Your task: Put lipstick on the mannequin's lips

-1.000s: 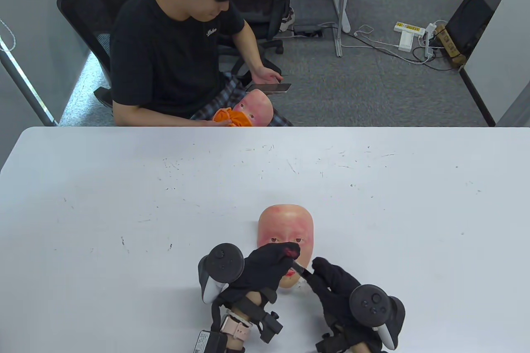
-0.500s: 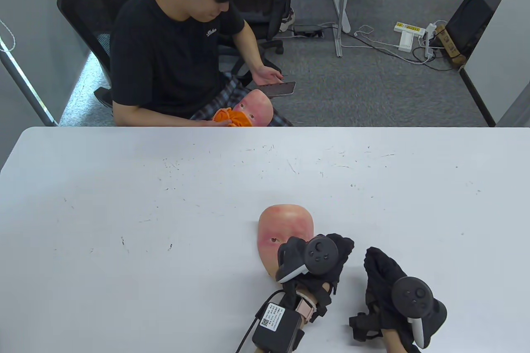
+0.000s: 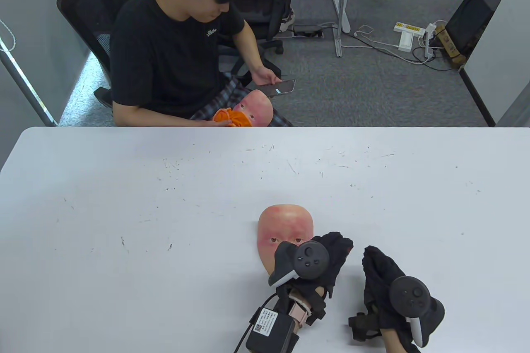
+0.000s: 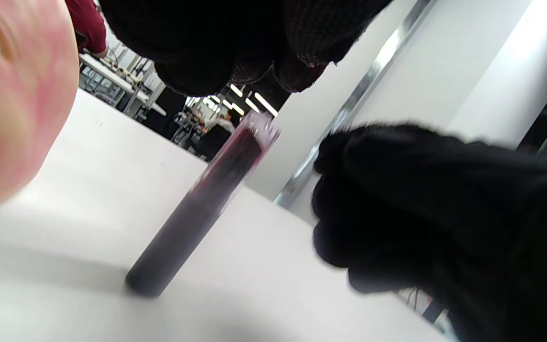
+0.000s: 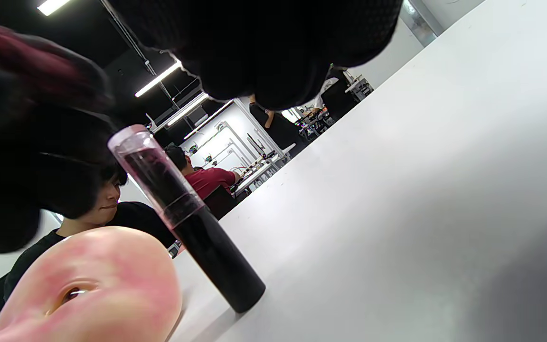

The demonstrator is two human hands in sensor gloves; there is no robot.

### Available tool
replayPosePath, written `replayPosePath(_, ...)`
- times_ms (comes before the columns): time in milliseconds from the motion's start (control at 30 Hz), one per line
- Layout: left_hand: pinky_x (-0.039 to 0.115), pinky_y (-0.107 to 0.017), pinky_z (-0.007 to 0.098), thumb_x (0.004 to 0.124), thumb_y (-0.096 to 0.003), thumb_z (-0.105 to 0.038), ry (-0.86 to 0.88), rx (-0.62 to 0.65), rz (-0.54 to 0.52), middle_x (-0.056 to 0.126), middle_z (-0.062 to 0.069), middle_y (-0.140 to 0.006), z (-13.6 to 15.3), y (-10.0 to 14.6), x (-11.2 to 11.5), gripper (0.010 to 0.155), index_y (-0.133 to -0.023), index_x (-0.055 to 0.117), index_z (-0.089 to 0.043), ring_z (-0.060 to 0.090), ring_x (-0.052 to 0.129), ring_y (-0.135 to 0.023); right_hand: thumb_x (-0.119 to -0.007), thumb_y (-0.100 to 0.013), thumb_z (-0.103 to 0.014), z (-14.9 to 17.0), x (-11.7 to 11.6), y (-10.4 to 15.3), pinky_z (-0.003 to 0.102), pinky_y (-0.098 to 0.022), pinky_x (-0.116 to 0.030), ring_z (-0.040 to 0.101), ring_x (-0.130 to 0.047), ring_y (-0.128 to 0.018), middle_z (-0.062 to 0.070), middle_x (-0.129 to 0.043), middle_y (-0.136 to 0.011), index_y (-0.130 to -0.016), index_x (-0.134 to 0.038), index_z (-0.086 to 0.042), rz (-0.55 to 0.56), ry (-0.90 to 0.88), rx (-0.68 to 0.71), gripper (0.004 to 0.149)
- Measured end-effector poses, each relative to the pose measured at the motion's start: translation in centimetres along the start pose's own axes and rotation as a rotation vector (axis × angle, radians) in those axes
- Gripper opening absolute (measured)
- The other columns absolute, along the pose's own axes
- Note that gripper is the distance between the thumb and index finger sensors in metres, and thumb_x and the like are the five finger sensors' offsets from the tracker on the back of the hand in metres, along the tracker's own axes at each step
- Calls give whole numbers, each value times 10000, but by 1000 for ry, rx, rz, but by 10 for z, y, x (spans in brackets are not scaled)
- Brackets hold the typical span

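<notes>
The mannequin face (image 3: 285, 224) lies face up on the white table (image 3: 165, 204); its mouth is hidden under my left hand (image 3: 337, 245). A lipstick tube (image 5: 193, 218) with a black base and a clear cap stands upright on the table beside the face, between my hands. It also shows in the left wrist view (image 4: 197, 209). My left fingers (image 4: 235, 47) hang just above its top, apart from it. My right hand (image 3: 372, 258) rests to the right of the tube with its fingers loosely curled (image 4: 397, 204), holding nothing. The tube is hidden in the table view.
A man (image 3: 174, 38) sits across the table with a phone, a second mannequin face (image 3: 258, 109) and an orange cloth (image 3: 230, 117) in his lap. A black battery pack (image 3: 271, 330) hangs at my left wrist.
A second ago my right hand held the lipstick to the lips while my left hand steadied the face. Both hands have moved right, and the tube now stands on the table.
</notes>
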State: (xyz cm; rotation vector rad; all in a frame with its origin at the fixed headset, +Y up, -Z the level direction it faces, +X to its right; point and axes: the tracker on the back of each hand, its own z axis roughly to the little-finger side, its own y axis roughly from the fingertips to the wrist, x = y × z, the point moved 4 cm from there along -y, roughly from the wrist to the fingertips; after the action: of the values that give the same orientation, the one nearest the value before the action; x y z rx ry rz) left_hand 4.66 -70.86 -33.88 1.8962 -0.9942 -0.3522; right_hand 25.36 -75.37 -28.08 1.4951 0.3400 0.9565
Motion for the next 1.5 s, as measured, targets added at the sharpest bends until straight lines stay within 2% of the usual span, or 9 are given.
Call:
replayPosePath(167,775,-456,416,757,-485,-323,156,-53,-181,862,144,-917,29,46,-58,463,-929,835,-218,327,898,-691,-790,-394,-373,-3,-4,2,413,-430,-795,247,-974,-500,13,-973,-624,-773,-858,-239,-4,25,21,407)
replayPosePath(267,785,-428,400,750,-500,-337,237,-161,-316,891,132,-874,78,85,-84,452,-929,831,-219,307,918,-652,-789,-395,-375,-7,-5,4,412,-430,-796,243,-974,-499,11,-973,-622,-772,-858,-240,2,36,37,407)
replayPosePath(433,783,-394,404,749,-496,-333,367,-314,-430,909,153,-824,142,122,-95,444,-904,845,-188,316,926,-603,-791,-391,-375,-10,-9,6,410,-419,-800,241,-979,-485,9,-978,-608,-762,-865,-236,3,42,55,403)
replayPosePath(600,794,-428,420,744,-499,-352,429,-303,-468,895,162,-856,150,130,-96,461,-918,838,-186,341,919,-641,-788,-394,-380,-13,-14,7,414,-429,-797,245,-977,-496,8,-977,-615,-766,-862,-239,-8,106,80,404)
replayPosePath(700,711,-613,474,731,-500,-485,368,-244,-459,678,198,-1056,145,130,-100,627,-1056,677,-202,412,742,-869,-752,-412,-401,-18,-9,8,445,-528,-747,277,-930,-625,30,-926,-737,-831,-809,-258,40,145,101,447)
replayPosePath(800,368,-790,528,715,-490,-590,238,-170,-393,316,157,-1194,136,127,-105,751,-1149,477,-318,420,304,-1058,-731,-408,-471,-24,-5,7,558,-730,-516,321,-738,-903,65,-716,-1008,-959,-672,-315,67,229,147,576)
replayPosePath(933,-74,-711,610,676,-453,-719,-62,-199,-241,62,19,-1233,131,119,-104,848,-1165,271,-500,296,-112,-1079,-682,-374,-602,-24,-8,3,642,-767,-193,350,-380,-1097,69,-357,-1189,-1059,-432,-410,67,408,183,754)
replayPosePath(1000,-124,-669,622,605,-448,-800,-263,-248,-147,-51,-29,-1224,133,117,-100,881,-1138,110,-566,283,-229,-1044,-647,-355,-659,-25,-11,2,654,-750,-129,364,-283,-1119,64,-274,-1205,-1068,-361,-433,54,533,185,800)
replayPosePath(1500,-128,-658,624,581,-443,-809,-194,-350,-93,-43,-16,-1229,152,119,-91,886,-1143,102,-551,284,-225,-1047,-583,-339,-713,-25,-17,2,662,-727,-60,358,-203,-1133,74,-186,-1207,-1067,-266,-438,-12,622,185,841)
